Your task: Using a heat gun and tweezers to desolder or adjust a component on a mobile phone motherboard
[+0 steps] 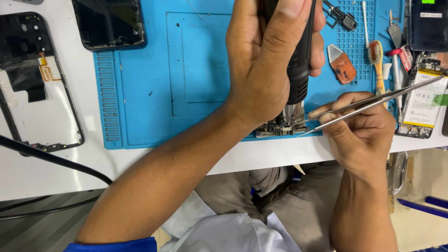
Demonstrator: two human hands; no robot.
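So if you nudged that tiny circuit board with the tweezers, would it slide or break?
The small circuit board looks thin and light, so it would probably slide easily on the blue mat. Its tiny parts look fragile. The tweezers in the right hand suggest gentle handling.

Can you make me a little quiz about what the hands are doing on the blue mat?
1. True or false: the left hand holds a black hot-air tool with its metal nozzle pointing down at a small circuit board.
2. What does the right hand hold? A) a toothbrush B) metal tweezers C) a phone
3. Fill in: the small circuit board lies at the near edge of the ____ mat.

Key:
1. True.
2. B, the metal tweezers, with their tips beside the board.
3. Blue.
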